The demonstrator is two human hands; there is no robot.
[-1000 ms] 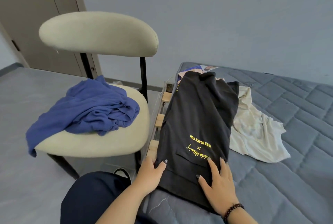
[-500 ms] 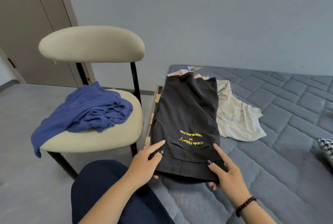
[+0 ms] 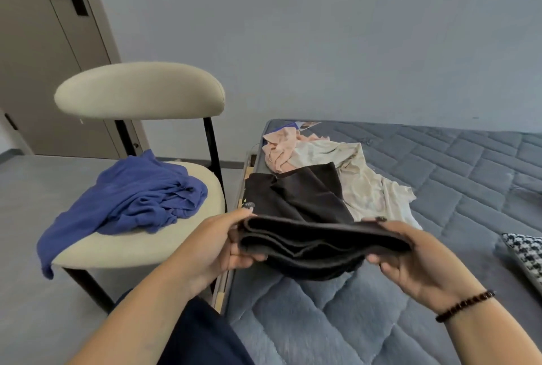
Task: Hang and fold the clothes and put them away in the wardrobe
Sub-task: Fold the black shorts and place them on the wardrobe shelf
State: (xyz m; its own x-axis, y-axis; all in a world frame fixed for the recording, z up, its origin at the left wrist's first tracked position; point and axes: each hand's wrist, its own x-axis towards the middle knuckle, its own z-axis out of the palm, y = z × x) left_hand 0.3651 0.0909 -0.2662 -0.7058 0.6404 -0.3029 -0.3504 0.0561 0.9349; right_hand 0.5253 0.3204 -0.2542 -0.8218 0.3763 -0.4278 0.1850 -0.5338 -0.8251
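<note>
Left hand (image 3: pixel 218 243) clamped on the near left edge of the folded black garment (image 3: pixel 305 218), thumb on top, fingers curled beneath. Right hand (image 3: pixel 410 259) gripping the near right edge the same way, thumb over, fingers under, beaded bracelet (image 3: pixel 465 306) at the wrist. Near fold raised off the grey quilted mattress (image 3: pixel 440 188), far part draped down toward it. Just beyond, touching the black cloth, a cream garment (image 3: pixel 360 182) spread loose, with a crumpled pink garment (image 3: pixel 278 150) at the mattress corner. Patterned black-and-white fabric (image 3: pixel 525 253) at the right edge. Well to the left, a blue garment (image 3: pixel 132 200) heaped on the beige chair (image 3: pixel 140 89).
</note>
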